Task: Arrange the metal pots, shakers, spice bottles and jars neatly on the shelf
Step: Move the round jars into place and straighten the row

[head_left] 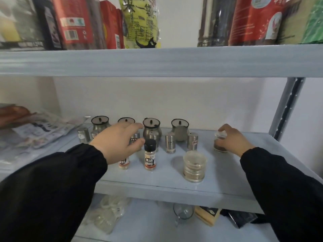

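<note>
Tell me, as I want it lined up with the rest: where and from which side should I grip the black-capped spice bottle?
Probably pinch the black-capped spice bottle round its labelled body, just under the cap, coming from the front. It stands upright, a metal pot stands behind it, and the shelf before it is bare.

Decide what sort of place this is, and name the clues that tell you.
Probably a pantry or storeroom: metal shelving holds packaged food above, with metal pots and spice bottles on the shelf below.
</note>
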{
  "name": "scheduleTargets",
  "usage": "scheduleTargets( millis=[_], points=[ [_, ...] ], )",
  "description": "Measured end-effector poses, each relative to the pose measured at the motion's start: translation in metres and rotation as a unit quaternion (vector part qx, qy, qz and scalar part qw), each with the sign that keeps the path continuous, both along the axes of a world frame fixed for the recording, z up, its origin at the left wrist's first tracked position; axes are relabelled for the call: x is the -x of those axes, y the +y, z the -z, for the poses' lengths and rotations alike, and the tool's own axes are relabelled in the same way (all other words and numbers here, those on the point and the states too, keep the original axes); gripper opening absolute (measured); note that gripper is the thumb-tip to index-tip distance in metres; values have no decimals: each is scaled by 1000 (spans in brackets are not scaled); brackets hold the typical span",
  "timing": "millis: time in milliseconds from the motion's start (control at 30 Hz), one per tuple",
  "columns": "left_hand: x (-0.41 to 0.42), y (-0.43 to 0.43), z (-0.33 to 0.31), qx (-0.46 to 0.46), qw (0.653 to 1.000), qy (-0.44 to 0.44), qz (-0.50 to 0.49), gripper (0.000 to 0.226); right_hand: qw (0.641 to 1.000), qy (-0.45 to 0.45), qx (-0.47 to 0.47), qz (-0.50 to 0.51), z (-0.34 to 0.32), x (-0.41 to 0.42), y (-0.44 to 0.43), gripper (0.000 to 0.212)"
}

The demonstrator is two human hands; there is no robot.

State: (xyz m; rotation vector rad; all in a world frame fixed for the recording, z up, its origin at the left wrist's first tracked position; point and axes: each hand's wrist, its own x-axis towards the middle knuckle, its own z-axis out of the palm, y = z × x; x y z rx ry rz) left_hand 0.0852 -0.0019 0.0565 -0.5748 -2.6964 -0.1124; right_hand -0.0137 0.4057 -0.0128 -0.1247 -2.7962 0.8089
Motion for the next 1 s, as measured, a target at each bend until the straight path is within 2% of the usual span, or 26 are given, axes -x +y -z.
scheduleTargets(
  millis=[167,333,500,833,1000],
  points=[
    [8,15,1,2,1000,-14,2,68,997,41,67,-28,14,-48,8,41],
    [9,45,3,-13,999,-14,35,50,996,32,74,-43,18,-103,-1,53],
    [9,55,15,-18,998,-19,61,47,993,51,85,-61,19,-144,-22,58],
    [3,53,20,-42,997,-21,65,50,992,61,76,-78,21,-157,-38,55],
    [-5,44,23,-56,997,-15,51,43,991,71,76,-85,25,-154,-37,56]
  ],
)
